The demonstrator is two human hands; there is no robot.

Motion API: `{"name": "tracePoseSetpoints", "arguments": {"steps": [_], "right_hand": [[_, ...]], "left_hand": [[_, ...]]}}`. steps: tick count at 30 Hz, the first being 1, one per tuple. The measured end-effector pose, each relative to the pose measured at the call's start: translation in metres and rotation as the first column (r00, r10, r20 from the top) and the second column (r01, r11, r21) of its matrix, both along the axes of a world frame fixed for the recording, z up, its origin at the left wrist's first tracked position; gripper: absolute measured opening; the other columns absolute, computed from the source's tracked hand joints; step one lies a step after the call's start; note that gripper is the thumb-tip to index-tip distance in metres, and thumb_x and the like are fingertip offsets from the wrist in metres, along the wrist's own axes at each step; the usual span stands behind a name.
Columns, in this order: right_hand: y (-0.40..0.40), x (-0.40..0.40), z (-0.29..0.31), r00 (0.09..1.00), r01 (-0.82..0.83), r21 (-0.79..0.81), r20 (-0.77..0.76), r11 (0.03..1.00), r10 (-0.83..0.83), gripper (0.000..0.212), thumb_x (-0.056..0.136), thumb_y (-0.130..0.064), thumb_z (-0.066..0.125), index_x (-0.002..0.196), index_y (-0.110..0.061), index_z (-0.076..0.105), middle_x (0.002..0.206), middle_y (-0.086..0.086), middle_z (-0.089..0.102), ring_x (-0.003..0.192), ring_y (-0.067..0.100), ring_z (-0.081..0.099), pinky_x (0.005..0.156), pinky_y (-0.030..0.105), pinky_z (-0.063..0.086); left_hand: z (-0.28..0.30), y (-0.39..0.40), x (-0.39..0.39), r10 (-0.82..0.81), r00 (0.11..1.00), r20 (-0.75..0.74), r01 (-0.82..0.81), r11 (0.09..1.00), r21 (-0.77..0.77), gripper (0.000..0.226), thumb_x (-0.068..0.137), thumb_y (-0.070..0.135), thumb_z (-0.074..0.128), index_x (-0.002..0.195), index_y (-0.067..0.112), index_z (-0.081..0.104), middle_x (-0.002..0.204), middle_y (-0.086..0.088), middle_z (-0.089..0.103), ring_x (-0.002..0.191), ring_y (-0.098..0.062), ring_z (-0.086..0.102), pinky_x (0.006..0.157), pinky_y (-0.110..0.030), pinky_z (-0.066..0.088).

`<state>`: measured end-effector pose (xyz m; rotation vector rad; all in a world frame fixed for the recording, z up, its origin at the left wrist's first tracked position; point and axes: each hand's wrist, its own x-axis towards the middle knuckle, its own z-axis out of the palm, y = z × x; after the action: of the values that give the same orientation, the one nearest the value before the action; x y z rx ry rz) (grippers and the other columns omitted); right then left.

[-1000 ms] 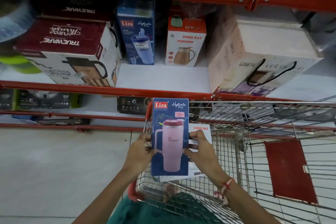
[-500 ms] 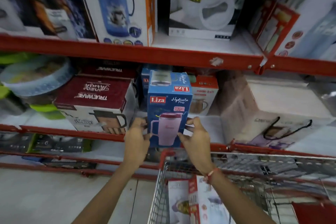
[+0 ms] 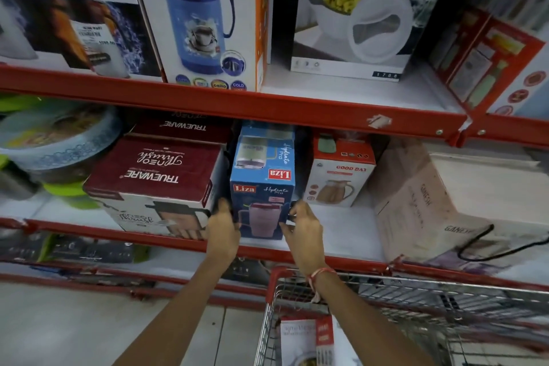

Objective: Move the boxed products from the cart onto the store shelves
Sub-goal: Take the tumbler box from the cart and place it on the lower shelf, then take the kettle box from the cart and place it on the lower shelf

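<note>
Blue printed cardboard Liza box: smooth faces with a slight sheen; maroon-and-white cardboard Trueware carton beside it, smooth with a low sheen on top. Pale pink cardboard carton with black cord handle: dull, matt, scuffed-looking board. Red painted metal shelf rail: smooth semi-gloss paint, chipped at one patch; silver wire shopping cart of bright bare metal with a red glossy plastic corner cap; red-and-white thread band on the right wrist, cloth-like.

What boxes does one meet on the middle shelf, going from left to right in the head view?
Trueware box → blue Liza box, between the left hand and right hand → Good Day box → pale Ganesh box.
</note>
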<state>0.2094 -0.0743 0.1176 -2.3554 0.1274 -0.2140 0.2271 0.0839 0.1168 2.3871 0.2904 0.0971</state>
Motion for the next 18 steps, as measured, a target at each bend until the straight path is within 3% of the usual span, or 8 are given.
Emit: {"name": "tracePoseSetpoints", "arguments": {"steps": [7,12,15,18], "right_hand": [[0.0,-0.002,-0.011,1.0,-0.023,-0.047,-0.017,0.999,0.022,0.027,0.083,-0.011,0.07,0.102,-0.009,0.051,0.108,0.011,0.066,0.092,0.026,0.068,0.081,0.036,0.06],[-0.018,-0.033,-0.016,0.993,-0.042,-0.004,0.108,0.999,0.042,0.013,0.089,-0.016,0.062,0.1,-0.013,0.055,0.105,0.003,0.064,0.081,0.015,0.068,0.071,0.028,0.06],[-0.033,-0.069,-0.027,0.984,-0.058,-0.049,0.168,0.997,0.066,0.006,0.089,-0.014,0.061,0.092,-0.012,0.056,0.093,0.002,0.063,0.069,0.014,0.063,0.062,0.026,0.055],[-0.059,-0.11,-0.052,0.998,-0.02,-0.016,0.06,1.0,0.021,0.007,0.09,-0.014,0.061,0.093,-0.009,0.057,0.092,0.005,0.065,0.07,0.017,0.063,0.063,0.028,0.056]], "left_hand": [[-0.011,0.007,0.002,-0.038,0.999,-0.033,0.038,0.999,0.014,0.041,0.078,-0.002,0.063,0.113,-0.002,0.042,0.103,-0.026,0.067,0.097,-0.042,0.063,0.082,-0.05,0.053],[-0.021,-0.005,-0.024,0.032,0.994,0.101,-0.026,0.998,-0.065,0.048,0.076,-0.002,0.062,0.12,0.0,0.042,0.115,-0.024,0.056,0.106,-0.039,0.055,0.09,-0.049,0.05],[-0.027,-0.026,-0.054,0.041,0.979,0.198,-0.019,0.994,-0.112,0.054,0.075,-0.005,0.06,0.124,0.001,0.039,0.119,-0.019,0.047,0.107,-0.029,0.05,0.093,-0.038,0.048],[-0.037,-0.053,-0.09,0.012,0.969,0.247,0.026,0.989,-0.147,0.045,0.073,-0.003,0.062,0.115,-0.002,0.043,0.113,-0.018,0.048,0.103,-0.024,0.05,0.091,-0.032,0.046]]}}
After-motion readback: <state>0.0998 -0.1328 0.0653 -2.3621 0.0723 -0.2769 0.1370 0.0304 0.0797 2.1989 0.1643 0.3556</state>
